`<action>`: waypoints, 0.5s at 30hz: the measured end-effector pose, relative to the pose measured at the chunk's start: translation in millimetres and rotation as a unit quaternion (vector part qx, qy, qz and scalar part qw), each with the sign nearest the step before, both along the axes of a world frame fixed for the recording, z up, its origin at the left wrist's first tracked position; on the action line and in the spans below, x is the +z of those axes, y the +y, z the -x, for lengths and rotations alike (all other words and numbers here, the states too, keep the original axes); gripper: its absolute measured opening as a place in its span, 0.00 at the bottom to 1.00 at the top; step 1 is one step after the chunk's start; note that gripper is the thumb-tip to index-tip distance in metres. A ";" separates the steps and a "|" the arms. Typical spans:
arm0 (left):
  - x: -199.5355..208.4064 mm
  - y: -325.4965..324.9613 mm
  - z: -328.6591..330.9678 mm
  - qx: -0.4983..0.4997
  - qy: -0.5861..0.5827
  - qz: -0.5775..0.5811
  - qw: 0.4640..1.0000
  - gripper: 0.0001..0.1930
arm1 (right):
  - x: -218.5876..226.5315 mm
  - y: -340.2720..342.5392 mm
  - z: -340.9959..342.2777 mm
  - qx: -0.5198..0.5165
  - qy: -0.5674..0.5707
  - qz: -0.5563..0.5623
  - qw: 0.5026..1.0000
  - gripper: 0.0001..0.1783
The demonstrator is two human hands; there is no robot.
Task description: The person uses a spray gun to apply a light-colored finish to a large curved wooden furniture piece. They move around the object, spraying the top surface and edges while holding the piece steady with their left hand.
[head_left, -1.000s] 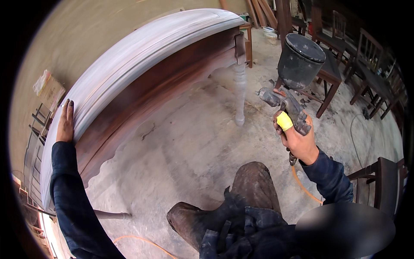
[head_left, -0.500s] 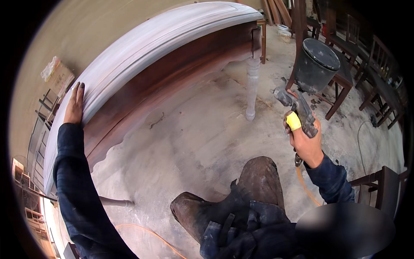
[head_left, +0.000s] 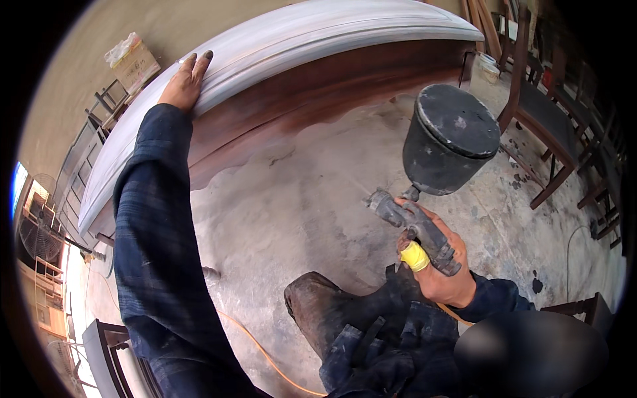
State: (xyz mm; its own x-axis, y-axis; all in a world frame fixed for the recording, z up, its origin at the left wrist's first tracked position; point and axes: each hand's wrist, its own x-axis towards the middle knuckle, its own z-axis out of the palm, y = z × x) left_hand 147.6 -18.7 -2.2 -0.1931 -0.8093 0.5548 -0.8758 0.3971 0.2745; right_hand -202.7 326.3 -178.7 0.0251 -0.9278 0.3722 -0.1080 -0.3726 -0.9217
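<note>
My left hand [head_left: 184, 83] lies with stretched fingers on the edge of the table's whitish, grey-streaked top [head_left: 292, 33]. Below that edge runs a reddish-brown apron [head_left: 285, 109] with a wavy lower border. In my right hand [head_left: 448, 268] is a dark, paint-crusted spray gun [head_left: 415, 225], its nozzle toward the table. A large black lidded cup [head_left: 448, 149] sits at the gun's front. A faint mist shows ahead of the nozzle. Yellow tape [head_left: 415, 255] wraps one finger of this hand. My fingers partly hide the gun's grip.
Dark wooden chairs [head_left: 547, 123] stand at the right. An orange hose [head_left: 265, 358] crosses the stained concrete floor [head_left: 265, 232]. A cardboard box [head_left: 135, 66] is beyond the table at the left, and a fan [head_left: 41, 235] stands at far left. White tubs [head_left: 489, 66] sit at the back right.
My right hand has brought the spray gun leftward and closer to my body, its nozzle turned toward the table. The view has shifted, with the table and my left hand appearing farther right and higher.
</note>
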 end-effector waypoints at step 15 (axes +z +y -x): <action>-2.0 -14.9 -18.9 -0.015 -0.006 0.011 1.000 0.45 | -22.0 -5.7 66.4 -0.051 -0.033 -0.029 0.998 0.26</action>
